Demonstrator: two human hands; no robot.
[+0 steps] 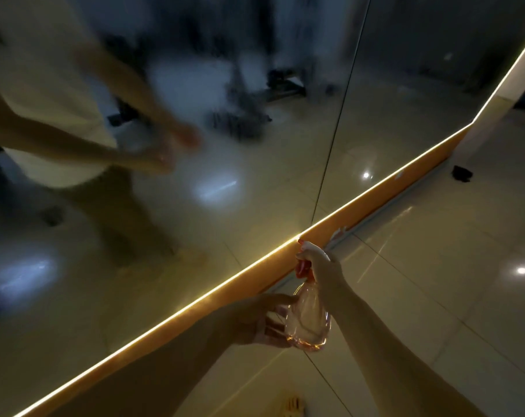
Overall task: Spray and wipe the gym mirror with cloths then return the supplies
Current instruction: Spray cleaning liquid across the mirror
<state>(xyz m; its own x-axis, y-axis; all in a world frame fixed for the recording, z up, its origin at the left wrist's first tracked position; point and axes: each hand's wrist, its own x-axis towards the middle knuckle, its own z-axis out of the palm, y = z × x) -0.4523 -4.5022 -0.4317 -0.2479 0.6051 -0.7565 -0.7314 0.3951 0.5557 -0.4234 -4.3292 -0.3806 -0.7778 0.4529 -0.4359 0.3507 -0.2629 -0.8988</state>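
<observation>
Broadly, the gym mirror fills the upper left, its lower edge lined by a glowing light strip. Just below that strip the right hand grips the spray bottle at its trigger neck, while the left hand curls round the clear body from the left. Its long axis runs away from the person, nozzle nearest the glass, so spraying probably needs only raised aim.

right hand grips spray bottle | left hand holds its base
</observation>
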